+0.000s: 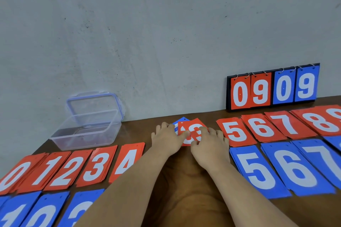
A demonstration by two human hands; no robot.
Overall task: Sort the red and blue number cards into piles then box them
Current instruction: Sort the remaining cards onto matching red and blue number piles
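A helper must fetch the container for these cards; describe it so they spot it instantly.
Follow the grey wall to the table's left end. Behind the red piles 0 to 4 sits the plastic box. Alone there it is see-through, with a blue-trimmed lid upright behind it.

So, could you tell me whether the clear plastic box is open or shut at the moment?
Open: its lid is off the rim and stands upright behind the clear plastic box, against the wall.
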